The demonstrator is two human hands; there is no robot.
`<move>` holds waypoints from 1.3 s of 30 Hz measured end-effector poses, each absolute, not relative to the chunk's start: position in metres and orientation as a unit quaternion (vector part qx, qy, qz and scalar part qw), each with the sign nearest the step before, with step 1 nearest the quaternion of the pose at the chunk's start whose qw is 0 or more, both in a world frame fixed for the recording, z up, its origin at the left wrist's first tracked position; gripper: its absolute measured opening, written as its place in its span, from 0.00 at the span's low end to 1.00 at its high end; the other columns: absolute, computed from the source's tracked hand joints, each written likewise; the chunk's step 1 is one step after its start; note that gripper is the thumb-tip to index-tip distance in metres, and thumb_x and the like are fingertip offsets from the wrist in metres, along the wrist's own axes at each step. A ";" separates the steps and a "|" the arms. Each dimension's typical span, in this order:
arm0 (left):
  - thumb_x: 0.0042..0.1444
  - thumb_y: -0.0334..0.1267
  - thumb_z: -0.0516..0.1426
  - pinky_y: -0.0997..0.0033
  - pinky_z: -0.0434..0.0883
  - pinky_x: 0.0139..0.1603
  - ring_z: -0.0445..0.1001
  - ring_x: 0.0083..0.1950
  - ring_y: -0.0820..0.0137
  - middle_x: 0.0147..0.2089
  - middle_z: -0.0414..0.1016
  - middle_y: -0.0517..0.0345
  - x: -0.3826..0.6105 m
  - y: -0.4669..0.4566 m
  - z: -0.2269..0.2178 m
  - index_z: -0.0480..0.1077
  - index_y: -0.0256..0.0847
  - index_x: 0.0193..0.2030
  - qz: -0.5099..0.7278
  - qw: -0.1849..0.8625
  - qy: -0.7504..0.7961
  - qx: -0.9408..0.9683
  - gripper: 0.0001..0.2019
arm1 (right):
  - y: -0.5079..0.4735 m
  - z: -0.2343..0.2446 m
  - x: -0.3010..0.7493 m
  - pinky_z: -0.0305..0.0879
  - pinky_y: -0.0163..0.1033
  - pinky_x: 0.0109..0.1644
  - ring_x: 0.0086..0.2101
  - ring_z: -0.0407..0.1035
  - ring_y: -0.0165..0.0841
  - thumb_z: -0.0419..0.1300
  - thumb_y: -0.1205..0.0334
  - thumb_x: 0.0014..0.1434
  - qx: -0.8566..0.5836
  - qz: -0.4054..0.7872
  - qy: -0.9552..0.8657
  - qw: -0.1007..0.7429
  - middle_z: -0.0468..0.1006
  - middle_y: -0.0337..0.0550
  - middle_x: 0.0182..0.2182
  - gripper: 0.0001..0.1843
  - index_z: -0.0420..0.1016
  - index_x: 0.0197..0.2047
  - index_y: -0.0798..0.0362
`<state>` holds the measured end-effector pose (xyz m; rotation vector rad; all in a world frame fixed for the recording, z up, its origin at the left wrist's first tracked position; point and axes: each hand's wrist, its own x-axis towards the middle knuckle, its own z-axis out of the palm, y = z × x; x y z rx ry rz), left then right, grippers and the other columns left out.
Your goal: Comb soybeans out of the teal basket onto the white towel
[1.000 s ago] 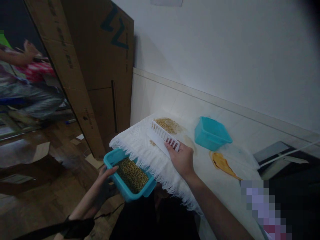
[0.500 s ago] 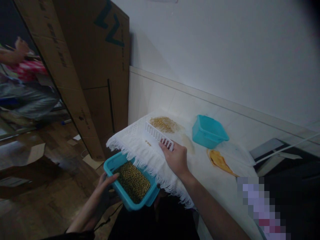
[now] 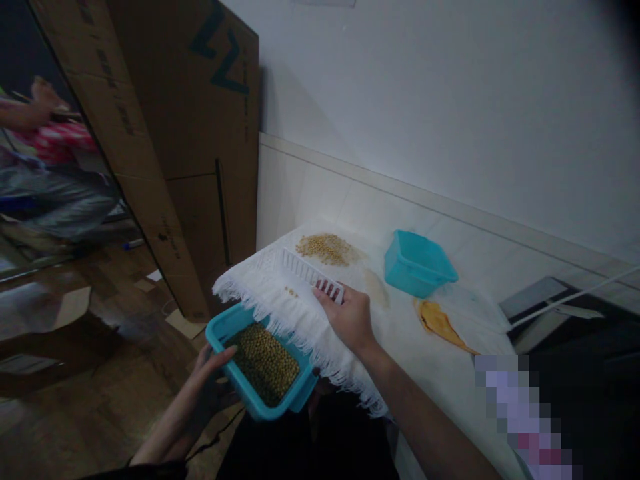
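My left hand (image 3: 207, 380) grips the near-left rim of a blue plastic basin (image 3: 257, 407), thumb over the edge. Inside the basin lie many round yellowish beans (image 3: 267, 360); it is held just below the table's front edge, under the cloth's fringe. My right hand (image 3: 347, 317) is closed on one end of a white slotted plastic strip (image 3: 303, 272), which rests low over the white fringed cloth (image 3: 260, 283). A few beans (image 3: 291, 292) lie on the cloth on the near side of the strip. Beyond it sits a spread pile of beans (image 3: 325, 249).
A second blue basin (image 3: 420, 263) stands at the table's back. An orange-yellow cloth-like piece (image 3: 440, 323) lies right of it. A tall cardboard box (image 3: 200, 133) rises at the left, by the wall (image 3: 450, 100). Another person (image 3: 50, 140) sits beyond the box.
My right hand has drawn the slotted strip slightly left toward the cloth's front edge, and the few beans before it have shifted the same way. The held basin has barely moved.
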<state>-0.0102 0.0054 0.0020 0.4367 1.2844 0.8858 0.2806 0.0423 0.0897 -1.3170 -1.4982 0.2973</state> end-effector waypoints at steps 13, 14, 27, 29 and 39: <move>0.55 0.49 0.79 0.54 0.89 0.45 0.91 0.41 0.55 0.53 0.84 0.52 -0.005 0.010 0.019 0.67 0.57 0.72 0.421 0.676 0.573 0.194 0.41 | 0.009 0.098 0.265 0.81 0.39 0.35 0.28 0.85 0.40 0.71 0.57 0.68 -0.505 0.177 -0.663 0.524 0.93 0.44 0.31 0.10 0.96 0.42 0.50; 0.54 0.49 0.80 0.53 0.89 0.45 0.91 0.41 0.55 0.53 0.84 0.51 -0.005 0.010 0.018 0.67 0.56 0.72 0.421 0.677 0.572 0.194 0.43 | 0.004 0.101 0.264 0.80 0.39 0.34 0.27 0.85 0.39 0.71 0.57 0.68 -0.503 0.191 -0.663 0.521 0.92 0.43 0.29 0.11 0.96 0.41 0.50; 0.62 0.47 0.77 0.45 0.92 0.44 0.93 0.46 0.48 0.50 0.83 0.50 -0.012 0.008 -0.007 0.67 0.57 0.71 0.405 0.687 0.573 0.189 0.36 | 0.046 0.096 0.302 0.75 0.40 0.32 0.26 0.82 0.43 0.72 0.48 0.64 -0.601 0.081 -0.580 0.545 0.90 0.46 0.26 0.15 0.90 0.33 0.50; 0.60 0.46 0.78 0.44 0.92 0.47 0.93 0.46 0.48 0.52 0.83 0.50 -0.010 0.007 -0.009 0.67 0.58 0.73 0.413 0.692 0.562 0.186 0.39 | 0.047 0.093 0.301 0.78 0.41 0.35 0.28 0.84 0.44 0.72 0.49 0.64 -0.603 0.074 -0.584 0.538 0.90 0.47 0.28 0.13 0.91 0.35 0.50; 0.56 0.46 0.80 0.37 0.92 0.51 0.94 0.46 0.44 0.52 0.86 0.49 0.001 0.001 -0.005 0.68 0.55 0.72 0.409 0.697 0.560 0.181 0.42 | 0.048 0.093 0.298 0.73 0.39 0.32 0.26 0.80 0.41 0.72 0.49 0.64 -0.613 0.082 -0.581 0.529 0.88 0.44 0.25 0.15 0.89 0.32 0.50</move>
